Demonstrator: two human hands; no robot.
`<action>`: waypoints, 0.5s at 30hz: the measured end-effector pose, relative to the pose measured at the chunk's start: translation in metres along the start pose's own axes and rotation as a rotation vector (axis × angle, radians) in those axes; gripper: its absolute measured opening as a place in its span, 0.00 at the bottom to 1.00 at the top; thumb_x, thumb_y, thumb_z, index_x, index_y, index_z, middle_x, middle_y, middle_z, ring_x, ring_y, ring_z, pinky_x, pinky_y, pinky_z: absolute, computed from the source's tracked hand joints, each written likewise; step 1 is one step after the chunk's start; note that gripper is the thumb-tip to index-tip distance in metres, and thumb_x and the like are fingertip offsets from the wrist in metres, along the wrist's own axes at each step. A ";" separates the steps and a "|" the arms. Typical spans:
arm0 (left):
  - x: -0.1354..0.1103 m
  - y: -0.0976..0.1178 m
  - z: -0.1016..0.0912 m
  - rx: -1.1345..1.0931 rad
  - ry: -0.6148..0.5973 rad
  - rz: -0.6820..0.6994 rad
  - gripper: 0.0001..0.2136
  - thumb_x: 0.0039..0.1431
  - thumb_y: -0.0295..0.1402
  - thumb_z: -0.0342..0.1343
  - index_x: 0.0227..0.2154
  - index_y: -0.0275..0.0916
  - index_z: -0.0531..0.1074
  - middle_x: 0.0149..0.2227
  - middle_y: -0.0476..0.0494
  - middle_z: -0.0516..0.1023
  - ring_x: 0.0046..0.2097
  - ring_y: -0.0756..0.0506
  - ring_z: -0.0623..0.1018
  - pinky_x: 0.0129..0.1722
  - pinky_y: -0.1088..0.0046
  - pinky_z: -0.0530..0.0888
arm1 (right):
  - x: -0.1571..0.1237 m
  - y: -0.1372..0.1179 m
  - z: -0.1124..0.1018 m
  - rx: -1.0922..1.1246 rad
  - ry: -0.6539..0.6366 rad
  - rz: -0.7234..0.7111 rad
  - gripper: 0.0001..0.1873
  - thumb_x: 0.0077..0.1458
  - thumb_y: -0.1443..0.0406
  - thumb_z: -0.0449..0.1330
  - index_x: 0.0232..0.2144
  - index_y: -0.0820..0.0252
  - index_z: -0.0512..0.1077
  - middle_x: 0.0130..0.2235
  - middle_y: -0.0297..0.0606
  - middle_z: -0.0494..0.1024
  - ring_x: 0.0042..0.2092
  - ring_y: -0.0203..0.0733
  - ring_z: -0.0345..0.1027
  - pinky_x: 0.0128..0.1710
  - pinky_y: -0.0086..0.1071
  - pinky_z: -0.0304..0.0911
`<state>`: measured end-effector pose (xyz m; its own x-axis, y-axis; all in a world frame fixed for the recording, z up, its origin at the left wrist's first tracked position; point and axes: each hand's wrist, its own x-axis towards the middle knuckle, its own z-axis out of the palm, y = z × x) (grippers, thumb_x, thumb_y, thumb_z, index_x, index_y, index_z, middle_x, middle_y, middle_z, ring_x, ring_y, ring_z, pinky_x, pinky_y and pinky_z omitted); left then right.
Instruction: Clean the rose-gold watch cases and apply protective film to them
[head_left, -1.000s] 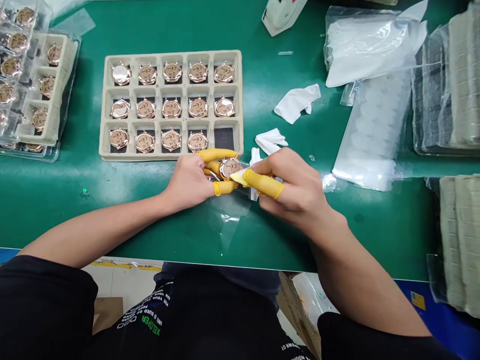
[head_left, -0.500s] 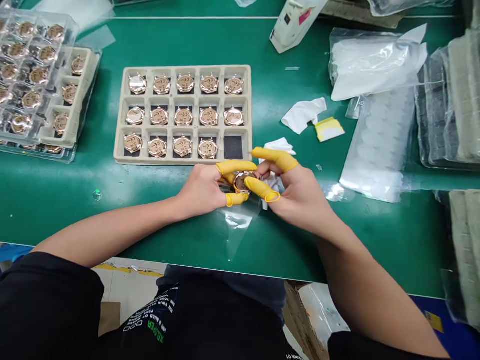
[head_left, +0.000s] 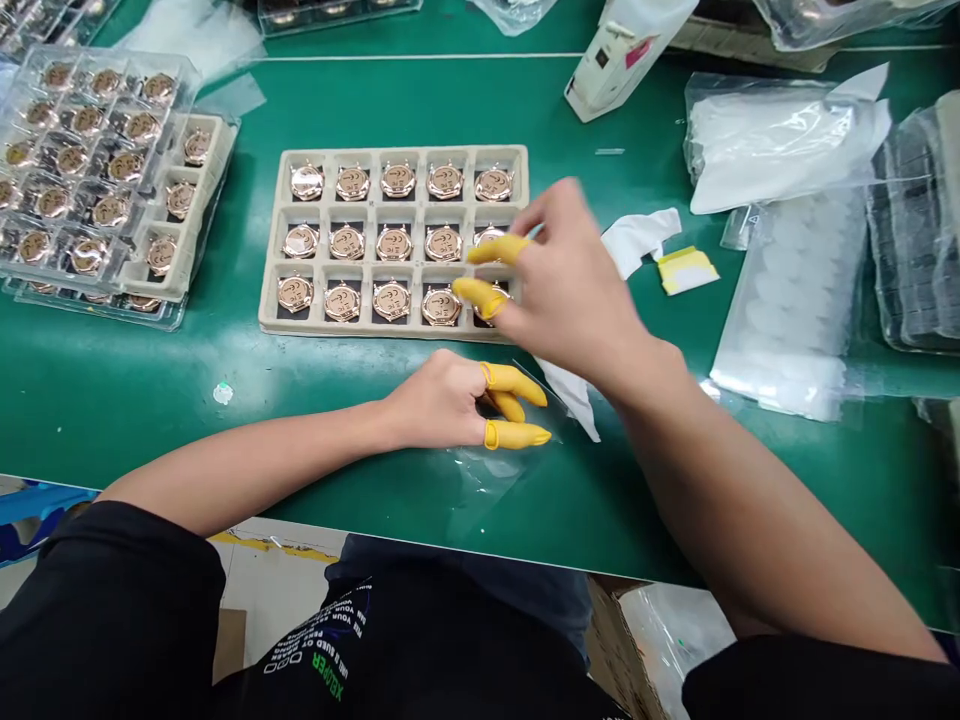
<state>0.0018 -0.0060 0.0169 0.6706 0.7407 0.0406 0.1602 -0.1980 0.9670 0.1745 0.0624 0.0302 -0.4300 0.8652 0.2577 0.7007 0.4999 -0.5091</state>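
Note:
A beige pulp tray (head_left: 394, 325) lies on the green bench, its cells holding rows of rose-gold watch cases. Blurred with motion, my right hand (head_left: 562, 280) hangs over the tray's right end, yellow finger cots on its fingertips. Those fingers are apart and touch or nearly touch a watch case (head_left: 493, 305) in the bottom right cell, which they partly hide. My left hand (head_left: 457, 400) rests on the bench just in front of the tray, its cotted fingers slightly curled around nothing.
A clear tray of more watch cases (head_left: 90, 180) stands at the left. White wipes (head_left: 637, 240), a yellow-and-white scrap (head_left: 686, 270), and a clear film sheet (head_left: 480, 480) lie nearby. Bagged white goods (head_left: 784, 150) and a white box (head_left: 622, 55) stand farther back and right.
My hands have parted, and the watch case they held is no longer between them. My right hand has moved up over the tray, where a case now sits in the bottom right cell.

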 end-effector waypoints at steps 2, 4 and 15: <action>0.001 -0.001 -0.001 0.031 -0.021 0.002 0.15 0.57 0.41 0.73 0.43 0.39 0.84 0.34 0.48 0.89 0.36 0.48 0.87 0.46 0.73 0.83 | 0.003 -0.007 0.013 -0.064 0.010 0.007 0.06 0.60 0.62 0.64 0.32 0.57 0.73 0.47 0.50 0.70 0.49 0.58 0.68 0.46 0.56 0.70; 0.001 -0.002 -0.001 0.047 -0.031 0.019 0.13 0.58 0.41 0.72 0.42 0.39 0.84 0.35 0.47 0.89 0.36 0.48 0.87 0.45 0.74 0.82 | 0.005 -0.012 0.025 -0.101 0.040 0.028 0.06 0.60 0.63 0.63 0.32 0.57 0.72 0.45 0.48 0.70 0.47 0.56 0.68 0.44 0.53 0.70; 0.002 -0.002 -0.003 -0.096 0.095 -0.072 0.15 0.57 0.40 0.71 0.44 0.37 0.85 0.37 0.44 0.89 0.36 0.46 0.87 0.42 0.71 0.84 | -0.016 -0.031 -0.022 0.524 0.121 0.328 0.13 0.61 0.58 0.68 0.44 0.53 0.71 0.36 0.34 0.77 0.38 0.41 0.73 0.39 0.39 0.69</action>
<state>0.0009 -0.0025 0.0159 0.5878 0.8089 -0.0101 0.1323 -0.0838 0.9877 0.1722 0.0342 0.0596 -0.1510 0.9840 0.0950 0.4004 0.1488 -0.9042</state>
